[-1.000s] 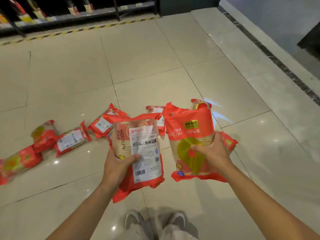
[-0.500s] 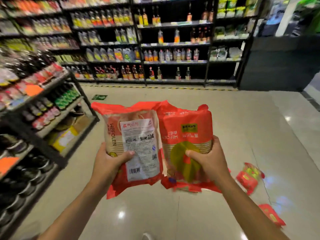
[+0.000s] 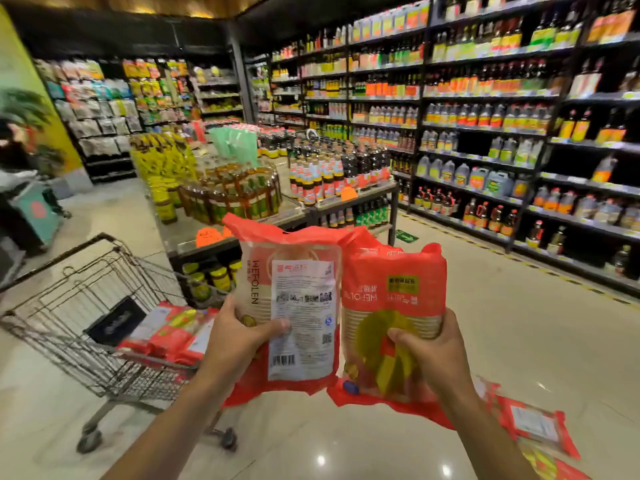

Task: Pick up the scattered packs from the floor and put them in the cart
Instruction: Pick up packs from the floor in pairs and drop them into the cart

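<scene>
Already several red packs (image 3: 166, 336) inside wire cart (image 3: 62, 306); left hand (image 3: 239, 341), right hand (image 3: 429, 348) each gripping another.

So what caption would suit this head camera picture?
Left hand and right hand each hold a red pack, beside a wire cart already holding several.

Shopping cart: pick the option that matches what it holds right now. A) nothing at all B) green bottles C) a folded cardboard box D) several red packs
D: several red packs already lie inside the wire cart, to the left of the two packs held up in the hands.
</scene>
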A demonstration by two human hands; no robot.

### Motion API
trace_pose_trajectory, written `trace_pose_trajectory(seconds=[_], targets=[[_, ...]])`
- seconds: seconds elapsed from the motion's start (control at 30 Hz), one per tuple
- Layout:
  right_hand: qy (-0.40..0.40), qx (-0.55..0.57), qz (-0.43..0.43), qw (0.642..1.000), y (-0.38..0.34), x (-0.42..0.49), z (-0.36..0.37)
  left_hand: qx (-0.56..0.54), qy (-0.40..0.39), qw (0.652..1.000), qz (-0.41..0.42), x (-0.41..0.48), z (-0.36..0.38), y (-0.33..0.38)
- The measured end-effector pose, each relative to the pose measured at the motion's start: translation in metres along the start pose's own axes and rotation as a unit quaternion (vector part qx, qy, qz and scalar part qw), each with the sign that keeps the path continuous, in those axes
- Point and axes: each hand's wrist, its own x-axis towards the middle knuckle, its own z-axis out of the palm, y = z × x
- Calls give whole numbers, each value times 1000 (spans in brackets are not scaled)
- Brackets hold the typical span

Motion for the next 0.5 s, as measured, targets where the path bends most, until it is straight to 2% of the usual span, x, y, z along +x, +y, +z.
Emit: trace_pose_trajectory(seconds=[0.13,0.33,0.5], targets=[[-77,0,-8,997,-13,-35,127,0,48,999,-6,-1,-126,-19],[-142,9,-21,990,-29,-89,302,5,140,990,-20,12,-317,-46],[-176,-2,-12,984,-29,-104,397,-4,187,981,-45,34,-410,-69]])
